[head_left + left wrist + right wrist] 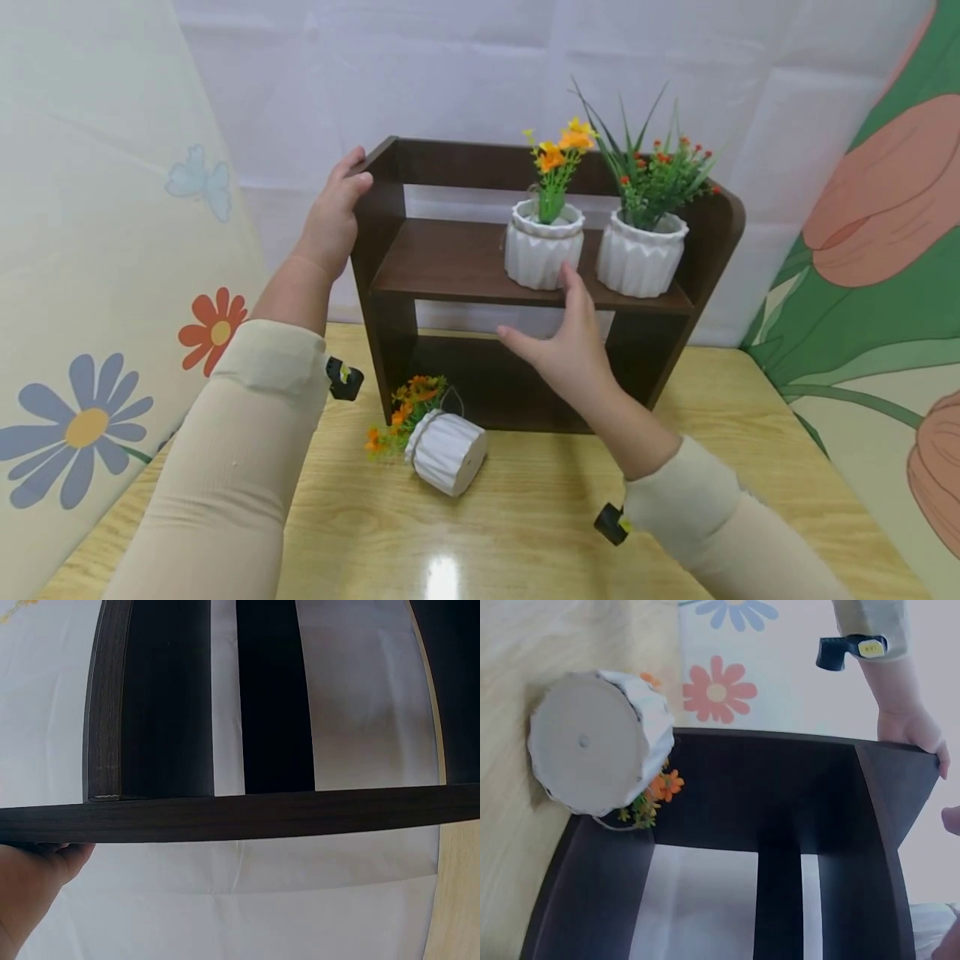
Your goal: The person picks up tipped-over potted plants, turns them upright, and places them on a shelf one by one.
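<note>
A dark brown shelf [450, 258] stands on a wooden table [525, 517]. My left hand [333, 221] grips the top of its left side panel, thumb in front. On its middle board stand a white ribbed pot with yellow-orange flowers [542, 246] and another with red-berried greenery [639, 254]. My right hand [566, 342] is open with straight fingers, just in front of the yellow-flower pot's base; whether it touches is unclear. A third white pot [447, 450] lies tipped on the table by the shelf's lower left. The right wrist view shows this pot's bottom [589, 746], the shelf [780, 787] and my left hand [909, 727].
A white cloth [450, 67] hangs behind the shelf. Flower-printed panels close in on the left [112, 250] and right [862, 250]. The table's front part shows a glossy wooden surface. In the left wrist view the shelf's edge [225, 814] fills the frame.
</note>
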Available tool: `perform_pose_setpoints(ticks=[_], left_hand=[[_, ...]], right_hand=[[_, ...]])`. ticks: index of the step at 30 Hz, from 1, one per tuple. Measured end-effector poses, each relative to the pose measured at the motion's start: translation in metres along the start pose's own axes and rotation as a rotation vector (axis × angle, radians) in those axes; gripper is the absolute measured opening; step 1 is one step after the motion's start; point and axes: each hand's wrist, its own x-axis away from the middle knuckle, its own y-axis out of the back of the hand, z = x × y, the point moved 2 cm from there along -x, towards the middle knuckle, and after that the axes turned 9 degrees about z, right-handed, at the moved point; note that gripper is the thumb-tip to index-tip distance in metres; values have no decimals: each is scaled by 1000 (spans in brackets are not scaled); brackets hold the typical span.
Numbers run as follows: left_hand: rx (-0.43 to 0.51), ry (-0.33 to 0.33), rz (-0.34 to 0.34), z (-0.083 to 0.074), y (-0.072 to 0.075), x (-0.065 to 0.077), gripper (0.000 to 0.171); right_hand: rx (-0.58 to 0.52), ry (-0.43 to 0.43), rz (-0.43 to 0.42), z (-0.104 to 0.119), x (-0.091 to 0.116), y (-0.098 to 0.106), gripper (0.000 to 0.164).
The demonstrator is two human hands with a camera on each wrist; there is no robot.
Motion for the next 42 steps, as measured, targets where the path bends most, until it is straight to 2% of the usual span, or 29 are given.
perform_pose_setpoints(ticks=[9,14,20,28,42], left_hand=[[-13,-11,-1,1,-1,1,56],[-12,-7,-4,0,-1,0,56],[-3,-9,-7,1,-1,-1,56],[5,-10,-8,1,0,-1,56],[-1,-12,-8,1,-1,-1,56]], right_hand=[[12,45,19,-6,18,-15,104],[15,17,91,-10,24,-24,104],[17,43,178,-18,27,-36,104],[25,-7,270,-29,28,-54,103],[136,30,437,-41,28,-82,100]])
